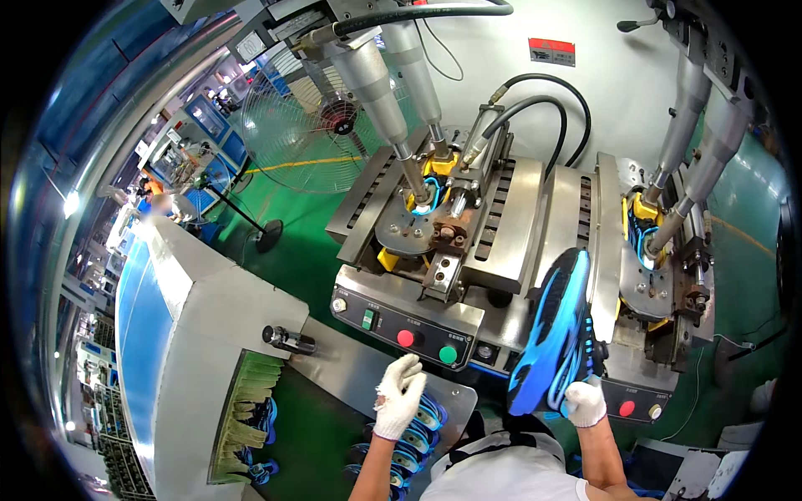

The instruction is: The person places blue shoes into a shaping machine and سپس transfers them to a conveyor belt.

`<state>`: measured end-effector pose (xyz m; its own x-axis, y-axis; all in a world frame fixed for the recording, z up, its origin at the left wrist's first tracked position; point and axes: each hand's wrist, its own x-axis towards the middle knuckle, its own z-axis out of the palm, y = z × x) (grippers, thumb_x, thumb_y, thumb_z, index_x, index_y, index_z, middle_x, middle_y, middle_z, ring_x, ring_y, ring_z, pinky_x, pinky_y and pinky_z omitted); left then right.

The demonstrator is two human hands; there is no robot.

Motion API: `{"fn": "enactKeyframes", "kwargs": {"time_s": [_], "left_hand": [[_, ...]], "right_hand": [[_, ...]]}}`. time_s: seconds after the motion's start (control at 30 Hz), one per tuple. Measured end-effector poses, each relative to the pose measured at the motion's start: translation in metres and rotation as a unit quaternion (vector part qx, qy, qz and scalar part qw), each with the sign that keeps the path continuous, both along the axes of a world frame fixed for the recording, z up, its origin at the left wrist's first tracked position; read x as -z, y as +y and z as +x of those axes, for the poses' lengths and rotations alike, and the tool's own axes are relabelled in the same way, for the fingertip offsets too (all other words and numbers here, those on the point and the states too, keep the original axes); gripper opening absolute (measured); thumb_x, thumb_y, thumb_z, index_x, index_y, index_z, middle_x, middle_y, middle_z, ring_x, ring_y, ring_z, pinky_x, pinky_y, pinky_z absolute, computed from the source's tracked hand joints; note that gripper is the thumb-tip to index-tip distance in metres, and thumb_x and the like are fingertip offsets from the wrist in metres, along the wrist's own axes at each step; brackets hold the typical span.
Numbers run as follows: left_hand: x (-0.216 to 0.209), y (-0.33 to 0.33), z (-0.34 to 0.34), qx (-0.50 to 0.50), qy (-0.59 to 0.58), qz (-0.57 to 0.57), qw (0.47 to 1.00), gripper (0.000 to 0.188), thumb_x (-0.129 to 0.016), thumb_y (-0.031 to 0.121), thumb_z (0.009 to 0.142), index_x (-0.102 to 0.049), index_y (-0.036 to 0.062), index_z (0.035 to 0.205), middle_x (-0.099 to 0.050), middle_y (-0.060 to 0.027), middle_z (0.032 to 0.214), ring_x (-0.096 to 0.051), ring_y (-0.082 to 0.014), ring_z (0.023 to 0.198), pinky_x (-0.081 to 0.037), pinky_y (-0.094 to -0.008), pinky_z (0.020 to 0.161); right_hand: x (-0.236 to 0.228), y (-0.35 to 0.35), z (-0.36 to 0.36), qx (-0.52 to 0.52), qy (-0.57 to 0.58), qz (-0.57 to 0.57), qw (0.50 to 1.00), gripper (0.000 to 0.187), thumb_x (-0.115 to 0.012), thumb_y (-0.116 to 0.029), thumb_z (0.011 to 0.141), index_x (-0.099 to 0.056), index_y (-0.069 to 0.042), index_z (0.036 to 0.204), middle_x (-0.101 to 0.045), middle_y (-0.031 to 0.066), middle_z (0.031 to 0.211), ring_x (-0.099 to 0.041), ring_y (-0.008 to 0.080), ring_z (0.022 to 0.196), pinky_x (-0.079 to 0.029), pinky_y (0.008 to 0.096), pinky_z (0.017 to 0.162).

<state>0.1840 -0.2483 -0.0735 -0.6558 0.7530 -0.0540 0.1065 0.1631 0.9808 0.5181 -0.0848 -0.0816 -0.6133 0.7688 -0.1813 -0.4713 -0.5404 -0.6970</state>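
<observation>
My right hand [585, 402], in a white glove, grips a blue and black shoe [541, 355] at its lower right side. The shoe stands nearly upright, its dark sole edge showing, in front of the machine's right half. White-gloved as well, my left hand [400, 398] is held above a metal shelf, fingers apart and nothing visible in it. Close below it lie several blue and black shoes [418, 436]. A control panel [393, 330] with a red and a green button is just beyond the left hand.
Two clamping stations of the machine stand ahead, the left clamp [409, 225] and the right clamp [647, 250], with hoses above. A grey conveyor housing [242, 309] with a fringed opening [251, 392] is at left. Behind it stands a floor fan [334, 117]. A person works far left.
</observation>
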Motion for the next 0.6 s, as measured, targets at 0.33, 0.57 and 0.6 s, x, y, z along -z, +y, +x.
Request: {"fn": "enactKeyframes", "kwargs": {"time_s": [0.33, 0.57, 0.6], "left_hand": [[-0.016, -0.013, -0.018, 0.028, 0.052, -0.020, 0.998, 0.043, -0.068, 0.003, 0.093, -0.056, -0.0045, 0.133, -0.064, -0.0175, 0.128, -0.066, -0.0269, 0.119, -0.053, -0.0355, 0.100], [-0.012, -0.014, -0.035, -0.012, 0.083, -0.025, 0.996, 0.043, -0.070, 0.006, 0.092, -0.057, -0.0045, 0.132, -0.061, -0.0185, 0.130, -0.065, -0.0288, 0.118, -0.054, -0.0368, 0.100], [-0.013, -0.014, -0.038, -0.011, 0.094, -0.026, 0.995, 0.044, -0.071, 0.006, 0.092, -0.057, -0.0040, 0.132, -0.060, -0.0187, 0.130, -0.065, -0.0290, 0.118, -0.054, -0.0369, 0.100]], "right_hand": [[-0.073, -0.018, -0.063, 0.152, -0.032, -0.075, 0.985, 0.010, -0.065, -0.010, 0.082, -0.061, -0.010, 0.091, -0.062, -0.0022, 0.082, -0.064, 0.0112, 0.078, -0.056, 0.0304, 0.075], [-0.052, -0.038, -0.061, 0.111, 0.028, -0.124, 0.986, 0.014, -0.068, -0.003, 0.079, -0.069, 0.001, 0.093, -0.072, 0.0105, 0.091, -0.072, 0.0219, 0.083, -0.061, 0.0352, 0.077], [-0.065, -0.040, -0.069, 0.123, 0.008, -0.124, 0.985, 0.014, -0.067, -0.003, 0.079, -0.069, 0.001, 0.092, -0.071, 0.0099, 0.090, -0.071, 0.0213, 0.082, -0.060, 0.0345, 0.076]]}}
